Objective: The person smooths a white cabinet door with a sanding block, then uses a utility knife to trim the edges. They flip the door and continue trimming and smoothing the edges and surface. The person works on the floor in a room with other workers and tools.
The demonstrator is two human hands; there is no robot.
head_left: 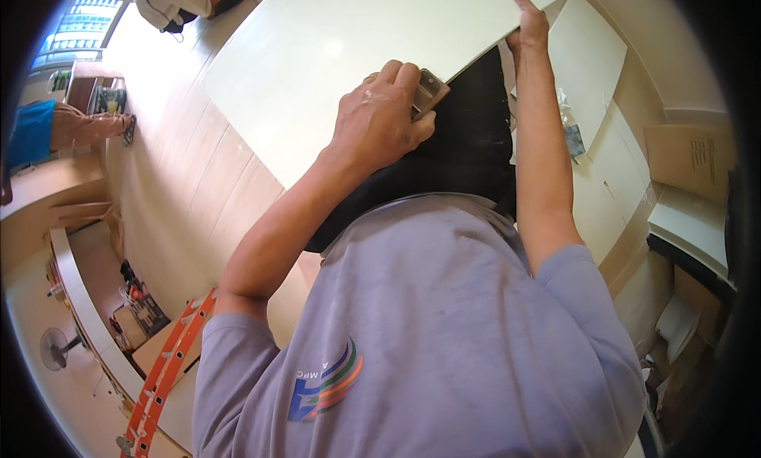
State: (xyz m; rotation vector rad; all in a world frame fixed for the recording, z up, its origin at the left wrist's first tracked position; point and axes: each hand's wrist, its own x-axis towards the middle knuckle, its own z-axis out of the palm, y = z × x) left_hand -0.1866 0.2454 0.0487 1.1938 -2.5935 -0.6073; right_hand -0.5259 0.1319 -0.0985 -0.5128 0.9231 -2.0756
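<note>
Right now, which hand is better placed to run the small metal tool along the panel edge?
Left, probably. The left hand already grips the small metal tool against the cream panel edge; the right hand is busy gripping that edge farther up.

One large cream panel [349, 54] overhead. Two hands on it: left hand [380, 121], right hand [529, 26]. One small metal tool [428, 92] under left hand. One orange ladder [162, 371] below. One standing fan [55, 349] at lower left. Two other people at upper left edge: one in white top [170, 2], one in blue top [36, 133]. One brown cardboard box [690, 161] at right.
</note>
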